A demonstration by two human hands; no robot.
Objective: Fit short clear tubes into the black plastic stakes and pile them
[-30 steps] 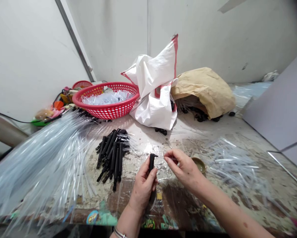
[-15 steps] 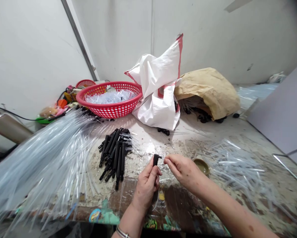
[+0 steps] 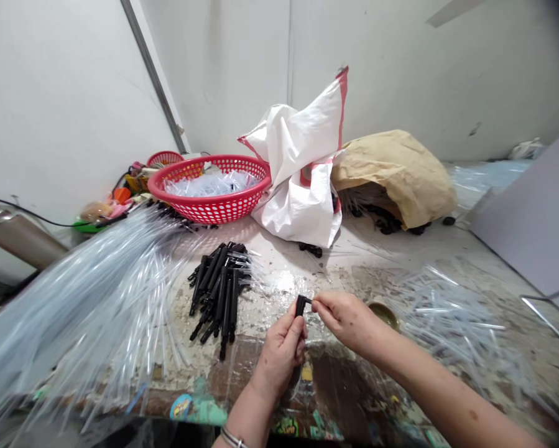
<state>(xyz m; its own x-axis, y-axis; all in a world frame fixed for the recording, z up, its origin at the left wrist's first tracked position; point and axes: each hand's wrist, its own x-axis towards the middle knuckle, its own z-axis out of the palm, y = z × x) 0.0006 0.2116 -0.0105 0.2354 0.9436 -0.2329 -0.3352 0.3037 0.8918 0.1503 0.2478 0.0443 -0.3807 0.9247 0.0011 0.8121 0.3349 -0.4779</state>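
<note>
My left hand (image 3: 281, 348) is closed around a black tubular plastic part (image 3: 300, 305), held upright with a thin spout sticking out to the right at its top. A clear thin tube hangs below that fist. My right hand (image 3: 347, 317) is closed in a pinch, its fingertips at the end of the spout; anything between them is too small to make out. Left of the hands lies a pile of similar black parts (image 3: 221, 286) with clear tubes. A small olive-coloured bowl (image 3: 385, 313) sits just behind my right wrist.
Clear thin tubes lie in a big bundle (image 3: 97, 298) on the left and a loose heap (image 3: 451, 311) on the right. Behind stand a red basket (image 3: 209, 205) of clear pieces, a white sack (image 3: 298, 168) and a tan sack (image 3: 395, 174). A grey panel (image 3: 531, 205) stands at right.
The gap between my right fingertips and the spout has closed. The whole view has shifted slightly, with the things on the table appearing a little further right.
</note>
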